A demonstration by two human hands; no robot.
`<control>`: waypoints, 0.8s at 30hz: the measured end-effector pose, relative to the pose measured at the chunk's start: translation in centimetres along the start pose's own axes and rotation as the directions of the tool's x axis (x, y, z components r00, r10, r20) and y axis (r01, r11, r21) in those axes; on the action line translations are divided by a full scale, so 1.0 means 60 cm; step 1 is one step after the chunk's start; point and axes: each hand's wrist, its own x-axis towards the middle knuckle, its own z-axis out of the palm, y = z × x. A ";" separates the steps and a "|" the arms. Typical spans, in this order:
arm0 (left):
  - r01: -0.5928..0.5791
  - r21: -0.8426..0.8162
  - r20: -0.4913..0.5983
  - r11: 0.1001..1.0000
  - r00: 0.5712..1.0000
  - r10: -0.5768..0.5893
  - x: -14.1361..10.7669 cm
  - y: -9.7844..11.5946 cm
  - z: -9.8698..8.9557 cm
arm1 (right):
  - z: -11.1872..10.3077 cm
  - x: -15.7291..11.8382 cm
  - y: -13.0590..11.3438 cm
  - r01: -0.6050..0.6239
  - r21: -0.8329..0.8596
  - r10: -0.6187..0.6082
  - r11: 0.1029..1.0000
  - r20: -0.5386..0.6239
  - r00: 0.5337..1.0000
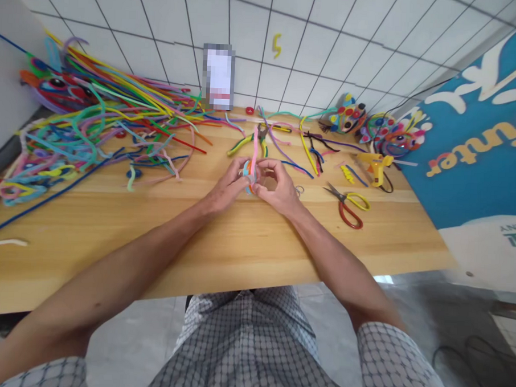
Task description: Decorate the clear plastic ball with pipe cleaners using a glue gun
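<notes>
Between my two hands is a small round pipe-cleaner piece [247, 171] in light blue, orange and pink, held just above the wooden table. A pink pipe cleaner [255, 145] rises straight up from it. My left hand [231, 186] grips the piece from the left, thumb pressed on its front. On the other side, the thumb and curled fingers of my right hand [279, 189] pinch it. My fingers cover part of its edges. Just beyond lie pliers [242, 144] with yellow-green handles.
Loose pipe cleaners [90, 118] heap at the left and back. Scissors [347, 206] and a yellow glue gun [375, 165] lie at the right. Decorated colourful figures [349, 116] stand by the tiled wall. A phone-like screen [219, 78] leans there, blurred. The table's front edge [163, 294] is near my lap.
</notes>
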 end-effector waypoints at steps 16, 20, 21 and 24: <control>-0.051 0.044 -0.036 0.998 0.998 0.052 -0.003 -0.030 0.000 | -0.001 -0.011 -0.002 0.162 -0.109 -0.166 0.981 -0.035 0.985; -0.054 0.060 -0.042 0.997 0.998 0.056 0.000 -0.025 -0.002 | -0.004 -0.008 -0.014 0.194 -0.179 -0.192 0.965 0.028 0.981; -0.047 0.074 -0.045 0.996 0.998 0.051 0.000 -0.023 -0.003 | -0.004 -0.008 -0.015 0.203 -0.193 -0.199 0.960 0.040 0.979; -0.027 0.109 -0.040 0.994 0.999 0.031 -0.001 -0.018 -0.008 | -0.003 -0.006 -0.012 0.233 -0.215 -0.229 0.948 0.042 0.972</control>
